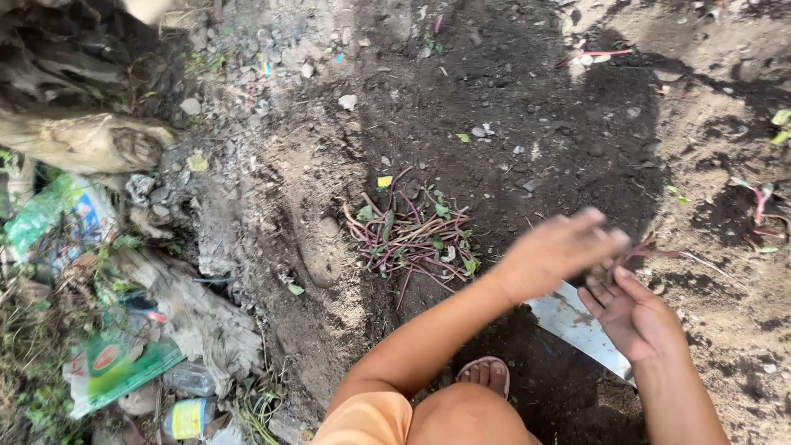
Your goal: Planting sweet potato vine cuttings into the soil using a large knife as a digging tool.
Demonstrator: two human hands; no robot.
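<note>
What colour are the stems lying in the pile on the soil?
Reddish-purple stems, with small green leaves; head view.

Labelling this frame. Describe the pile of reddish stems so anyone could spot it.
Start at the dark soil patch in the middle of the ground. At its near-left part, left of the blurred left hand, lies the pile of reddish stems. It is the only tangled heap of purple-red stalks with small green leaves; litter nearby is plastic.

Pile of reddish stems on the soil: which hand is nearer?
Left. The left hand is just to the right of the pile of reddish stems, blurred. The right hand is farther right and lower, over a flat metal blade.
</note>
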